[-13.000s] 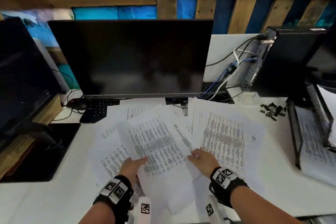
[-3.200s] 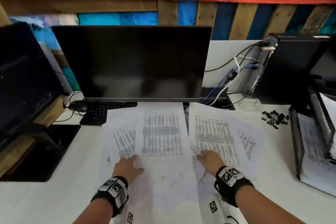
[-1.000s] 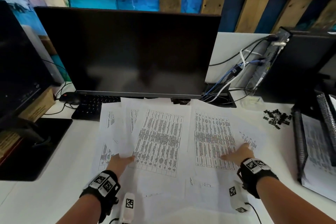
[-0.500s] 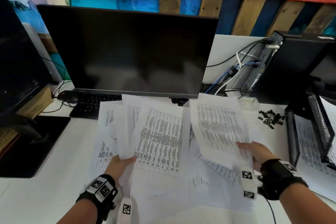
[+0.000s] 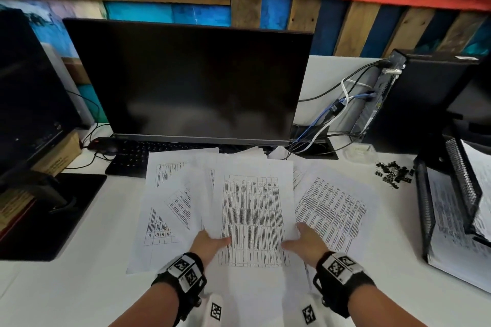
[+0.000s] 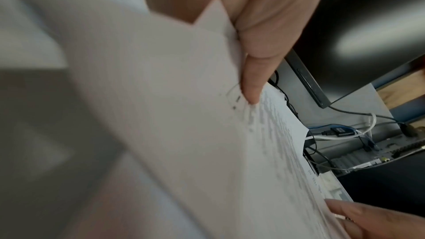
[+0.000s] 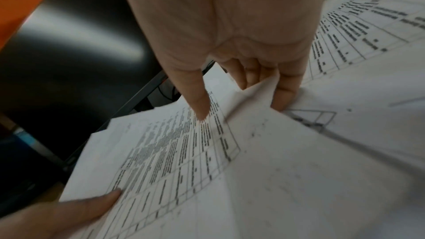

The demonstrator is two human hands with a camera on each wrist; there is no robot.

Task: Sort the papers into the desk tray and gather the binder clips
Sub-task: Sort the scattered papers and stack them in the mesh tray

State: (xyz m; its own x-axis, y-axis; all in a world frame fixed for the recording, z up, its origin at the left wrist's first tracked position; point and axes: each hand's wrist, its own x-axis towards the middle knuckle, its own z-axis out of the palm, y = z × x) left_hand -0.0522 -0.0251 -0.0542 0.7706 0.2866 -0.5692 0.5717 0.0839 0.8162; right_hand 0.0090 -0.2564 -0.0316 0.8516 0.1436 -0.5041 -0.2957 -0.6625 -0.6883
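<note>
Left hand (image 5: 210,243) and right hand (image 5: 305,240) each pinch a near edge of the centre sheet (image 5: 252,215) atop the scattered papers (image 5: 332,210): square the stack before carrying right to the desk tray (image 5: 425,210), binder clips (image 5: 393,172) just beside it.

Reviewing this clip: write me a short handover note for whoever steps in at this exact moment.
Left hand: pinching the left edge of the centre sheet, thumb on top.
Right hand: gripping the same sheet's right edge, fingers curled under it.
Loose papers lie fanned over the desk in front of the monitor.
Binder clips sit in a loose pile beside the tray, untouched.
Done: some sheets already in the tray.
Left: stack and tray the remaining papers, then gather the clips.
</note>
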